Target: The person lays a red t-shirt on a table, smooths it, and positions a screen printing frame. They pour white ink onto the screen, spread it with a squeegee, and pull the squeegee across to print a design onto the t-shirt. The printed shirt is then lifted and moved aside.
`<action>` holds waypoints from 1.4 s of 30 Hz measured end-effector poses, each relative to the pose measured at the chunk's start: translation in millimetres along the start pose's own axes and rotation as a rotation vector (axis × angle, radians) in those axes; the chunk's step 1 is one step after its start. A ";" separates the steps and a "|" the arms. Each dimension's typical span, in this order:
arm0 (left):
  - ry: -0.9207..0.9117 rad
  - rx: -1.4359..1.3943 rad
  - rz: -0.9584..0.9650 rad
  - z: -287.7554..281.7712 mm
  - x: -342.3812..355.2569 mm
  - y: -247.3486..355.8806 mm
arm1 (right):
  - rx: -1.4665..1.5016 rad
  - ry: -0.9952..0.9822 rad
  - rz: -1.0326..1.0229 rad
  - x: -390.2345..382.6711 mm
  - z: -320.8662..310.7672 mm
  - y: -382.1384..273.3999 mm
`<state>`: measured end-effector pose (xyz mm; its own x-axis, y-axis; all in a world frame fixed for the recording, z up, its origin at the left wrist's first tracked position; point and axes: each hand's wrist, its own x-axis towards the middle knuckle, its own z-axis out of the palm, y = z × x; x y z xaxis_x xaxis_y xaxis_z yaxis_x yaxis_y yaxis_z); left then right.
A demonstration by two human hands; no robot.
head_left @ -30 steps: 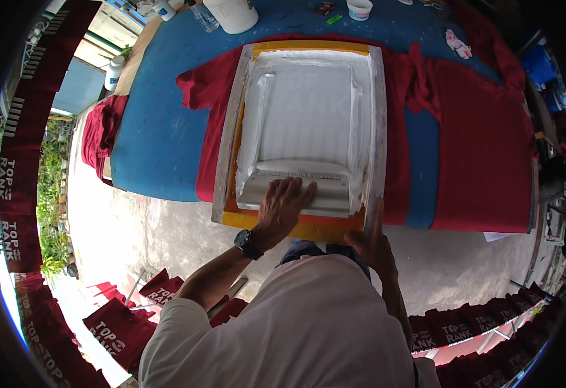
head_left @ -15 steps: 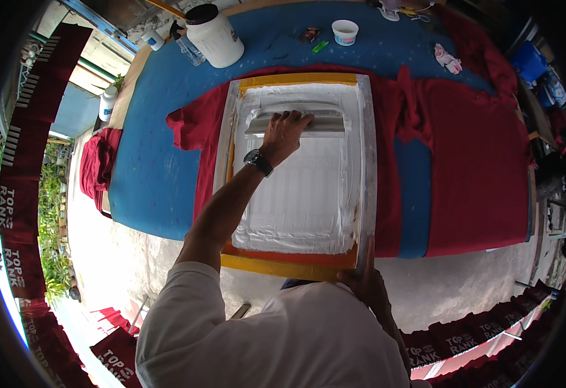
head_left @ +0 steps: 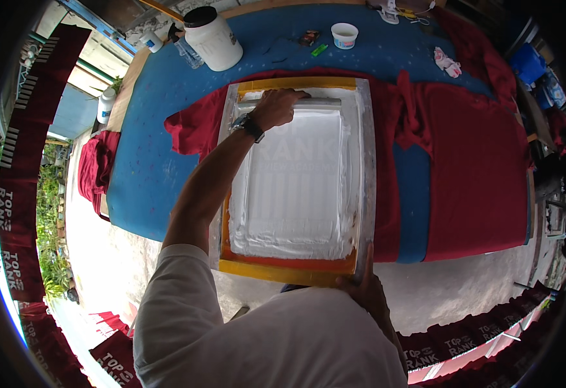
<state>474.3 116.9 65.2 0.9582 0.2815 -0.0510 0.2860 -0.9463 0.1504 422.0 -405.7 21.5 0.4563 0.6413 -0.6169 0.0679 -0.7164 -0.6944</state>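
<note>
A screen printing frame [head_left: 275, 270], its mesh coated with white ink [head_left: 289, 240], lies over a maroon shirt [head_left: 189, 132] on a blue-covered table. At the far end of the mesh, my left hand [head_left: 276, 108], with a watch on its wrist, is closed on the squeegee [head_left: 325, 103]. Much of the squeegee's left half is hidden under that hand. Pale lettering and vertical bars show faintly through the mesh. My right hand [head_left: 366, 291] grips the near right corner of the frame, its fingers partly in shadow.
Behind the frame stand a white jar with a black lid [head_left: 215, 42], a spray bottle [head_left: 187, 53] and a white tub [head_left: 344, 35]. Another maroon garment [head_left: 477, 171] lies on the right. Folded maroon cloth [head_left: 98, 165] rests at the left edge. Printed maroon pieces [head_left: 21, 174] hang around.
My left hand has pushed the squeegee farther away, to the mesh's far end. More pale lettering shows on the mesh behind it. My right hand stays at the frame's corner.
</note>
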 end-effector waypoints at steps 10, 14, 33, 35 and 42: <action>0.068 -0.030 0.040 41.4 -55.1 26.9 | -0.013 0.029 -0.081 1.3 3.8 8.7; 0.172 -0.004 0.081 57.0 -128.8 70.6 | -0.024 0.043 -0.099 0.3 4.6 10.7; 0.188 -0.238 -0.067 94.9 -327.5 206.1 | -0.002 0.128 -0.347 7.2 13.7 26.3; 0.206 -0.230 -0.069 97.3 -332.2 208.3 | -0.018 0.078 -0.215 7.9 12.7 25.6; 0.240 -0.282 -0.043 106.5 -344.0 212.6 | -0.029 0.107 -0.282 9.5 13.8 18.5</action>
<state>204.8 -198.0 9.6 0.9097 0.3812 0.1650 0.2846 -0.8613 0.4209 415.3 -409.1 -2.3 0.5070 0.7842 -0.3577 0.2299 -0.5230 -0.8208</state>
